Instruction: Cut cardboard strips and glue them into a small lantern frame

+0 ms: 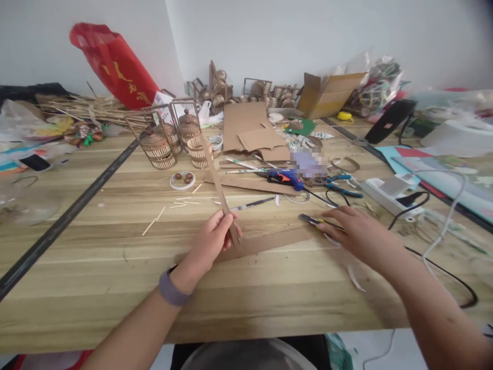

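My left hand (pixel 213 239) is closed on a long narrow cardboard strip (pixel 217 182), which stands tilted up and away from the table. A second, wider cardboard strip (pixel 277 240) lies flat on the wooden table (pixel 115 267) just under it. My right hand (pixel 352 231) rests on the table to the right, its fingers over a yellow-and-black utility knife (pixel 314 220); whether they grip it I cannot tell. A purple band sits on my left wrist.
Ahead lie a pen (pixel 252 204), a blue glue gun (pixel 287 178), blue pliers (pixel 342 189), cardboard sheets (pixel 250 131), small lantern-like models (pixel 169 141), a red bag (pixel 115 64) and an open box (pixel 327 92). A white power strip (pixel 391 192) and cables run at right.
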`<state>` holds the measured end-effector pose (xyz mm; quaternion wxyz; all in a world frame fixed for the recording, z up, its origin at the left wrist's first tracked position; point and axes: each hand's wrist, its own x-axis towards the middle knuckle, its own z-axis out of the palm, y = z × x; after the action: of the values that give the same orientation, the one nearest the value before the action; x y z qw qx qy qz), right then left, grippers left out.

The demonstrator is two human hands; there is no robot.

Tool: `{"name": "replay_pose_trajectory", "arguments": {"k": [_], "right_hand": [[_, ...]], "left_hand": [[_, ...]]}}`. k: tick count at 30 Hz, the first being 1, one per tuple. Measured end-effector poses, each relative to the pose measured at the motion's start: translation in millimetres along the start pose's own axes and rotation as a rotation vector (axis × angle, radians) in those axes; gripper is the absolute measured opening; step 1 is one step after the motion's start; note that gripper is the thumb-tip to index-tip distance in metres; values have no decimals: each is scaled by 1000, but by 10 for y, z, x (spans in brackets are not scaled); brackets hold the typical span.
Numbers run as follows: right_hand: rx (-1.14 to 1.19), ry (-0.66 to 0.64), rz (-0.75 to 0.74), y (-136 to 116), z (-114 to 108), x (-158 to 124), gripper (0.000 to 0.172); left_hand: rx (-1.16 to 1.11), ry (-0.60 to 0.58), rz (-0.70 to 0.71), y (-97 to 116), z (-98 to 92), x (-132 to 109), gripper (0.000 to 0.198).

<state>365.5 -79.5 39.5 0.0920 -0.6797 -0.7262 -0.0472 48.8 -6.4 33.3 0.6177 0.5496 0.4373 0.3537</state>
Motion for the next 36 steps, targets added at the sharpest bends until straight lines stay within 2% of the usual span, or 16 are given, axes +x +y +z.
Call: {"name": "replay_pose_trajectory", "arguments": {"k": [3,6,9,13,16,19,21,23,27,32,36], "right_hand": [[-107,-40,89,483,121,-205,22],[-26,-18,19,606,194,-266,22],[51,77,-34,402,124,-193,24],[43,147,-220,-167,1,51,25],[-86,161,-390,-603,31,282,39],[-109,163,-485,-886,112,441,42],[-54,162,-493,-964,155,471,51],[-3,152,-478,-974,180,452,57],[43,99,-425,-928,198,378,55],[53,63,-389,-915,211,346,50],[46,97,-400,-887,231,349,51]], "left_hand": [[-28,-54,-33,-4,35,-10,42],[-73,-127,-82,14,66,-24,49],[-140,-203,-120,30,75,-42,53],[-198,-279,-96,7,70,-52,57],[-221,-316,-68,-25,63,-47,55],[-247,-326,-55,-30,54,-46,55],[-267,-314,-50,-20,51,-51,57],[-261,-313,-37,-12,53,-57,52],[-221,-326,-31,-23,70,-62,37],[-221,-329,-47,-34,91,-64,40],[-250,-342,-55,-37,95,-66,51]]}}
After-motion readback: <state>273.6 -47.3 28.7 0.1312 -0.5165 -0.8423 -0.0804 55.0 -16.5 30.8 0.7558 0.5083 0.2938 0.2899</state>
